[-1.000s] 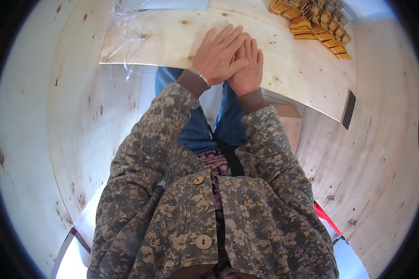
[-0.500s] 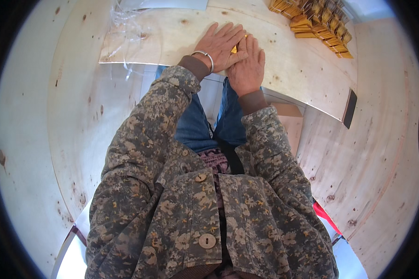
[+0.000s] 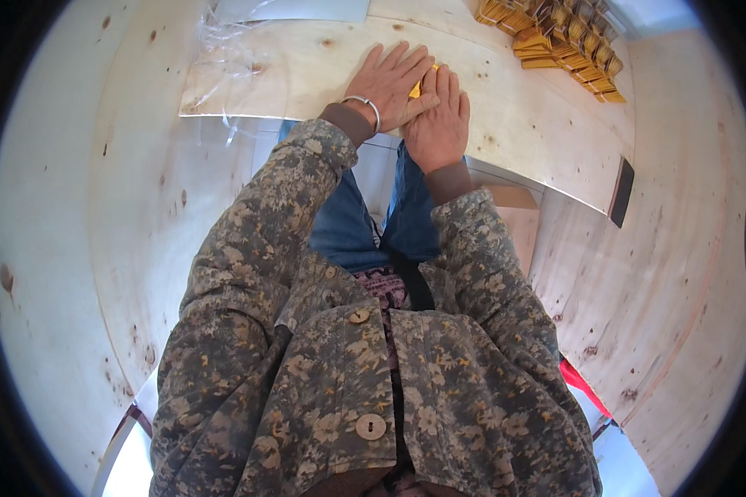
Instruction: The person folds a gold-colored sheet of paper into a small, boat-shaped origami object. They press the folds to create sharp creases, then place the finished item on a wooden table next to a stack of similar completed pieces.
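My left hand (image 3: 387, 81), with a silver bangle at the wrist, lies flat on the wooden board, its fingers stretched out and spread. Beside it my right hand (image 3: 437, 124) rests palm down, fingers straight and close together. The left thumb reaches across to the right hand. Between and under the hands shows a shiny gold piece (image 3: 415, 89), perhaps foil or paper; most of it is covered, so its full shape cannot be made out. Both hands press on it from above and neither grips it.
Bundles of folded gold-yellow paper pieces (image 3: 568, 50) stand at the board's far right. Clear plastic strips (image 3: 228, 62) lie at the far left, near a pale sheet (image 3: 307, 8). A dark strip (image 3: 622, 193) caps the board's right corner. Below sits a cardboard box (image 3: 514, 211).
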The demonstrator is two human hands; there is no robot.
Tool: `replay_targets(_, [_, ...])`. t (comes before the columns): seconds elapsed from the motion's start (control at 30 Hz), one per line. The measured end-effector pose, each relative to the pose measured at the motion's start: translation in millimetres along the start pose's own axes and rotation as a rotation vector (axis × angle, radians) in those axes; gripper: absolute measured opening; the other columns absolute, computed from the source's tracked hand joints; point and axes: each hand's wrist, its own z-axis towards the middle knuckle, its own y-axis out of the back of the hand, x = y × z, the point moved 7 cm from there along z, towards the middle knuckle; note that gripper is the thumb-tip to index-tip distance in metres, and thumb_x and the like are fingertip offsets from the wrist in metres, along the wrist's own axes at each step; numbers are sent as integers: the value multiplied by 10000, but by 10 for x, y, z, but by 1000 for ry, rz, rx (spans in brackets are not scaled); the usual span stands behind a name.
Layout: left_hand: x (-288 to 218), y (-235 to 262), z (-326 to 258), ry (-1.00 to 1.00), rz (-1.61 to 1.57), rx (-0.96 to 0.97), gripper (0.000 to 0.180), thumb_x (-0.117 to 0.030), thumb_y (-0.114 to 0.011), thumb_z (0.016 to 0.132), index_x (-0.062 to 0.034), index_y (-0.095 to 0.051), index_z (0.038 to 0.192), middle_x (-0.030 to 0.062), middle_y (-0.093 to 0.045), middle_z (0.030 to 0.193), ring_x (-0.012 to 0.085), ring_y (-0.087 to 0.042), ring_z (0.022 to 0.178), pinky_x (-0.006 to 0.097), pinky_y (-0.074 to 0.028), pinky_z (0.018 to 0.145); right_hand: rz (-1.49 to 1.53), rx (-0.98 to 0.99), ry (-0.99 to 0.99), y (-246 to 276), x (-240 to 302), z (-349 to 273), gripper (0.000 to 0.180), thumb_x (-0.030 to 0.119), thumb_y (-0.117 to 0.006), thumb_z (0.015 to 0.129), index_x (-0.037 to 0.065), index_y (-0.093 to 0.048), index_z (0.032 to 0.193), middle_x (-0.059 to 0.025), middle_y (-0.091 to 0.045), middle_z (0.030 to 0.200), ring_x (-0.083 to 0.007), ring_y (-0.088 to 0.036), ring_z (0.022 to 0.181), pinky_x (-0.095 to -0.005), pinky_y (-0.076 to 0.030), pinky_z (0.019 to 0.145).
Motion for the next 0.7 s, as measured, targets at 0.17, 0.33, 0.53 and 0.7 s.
replay_targets(0.17, [-67,294,-283,32,-82,-221,755,-601,-431,975,-67,-407,1509,137,-390,1578,326,-326,1468,544,-204,1190,47,-17,-1,-15,-6,-1,655,365,-435,1008,-8,-333,1537,-188,-302,1611,-345,-242,1506,-496,-182,1214])
replay_targets(0.33, [-304,279,-783,22,-123,-130,879,-694,-493,897,-42,-444,1484,183,-417,1548,308,-362,1449,539,-233,1186,49,-35,-39,-72,-50,12,645,381,-452,1010,-8,-367,1518,-180,-325,1604,-331,-276,1493,-485,-197,1213])
replay_targets(0.53, [-309,285,-859,130,-25,-148,875,-668,-536,887,-28,-443,1477,183,-431,1532,343,-355,1444,563,-230,1176,30,-58,-34,-52,-39,-16,656,386,-505,995,-1,-383,1510,-178,-349,1591,-326,-293,1485,-487,-227,1205])
replay_targets(0.7, [-309,354,-857,230,-101,-194,769,-530,-568,917,6,-449,1456,205,-421,1533,371,-368,1429,549,-222,1179,65,-17,-31,22,-35,-5,656,389,-513,994,-12,-396,1500,-187,-354,1586,-337,-294,1483,-494,-225,1205])
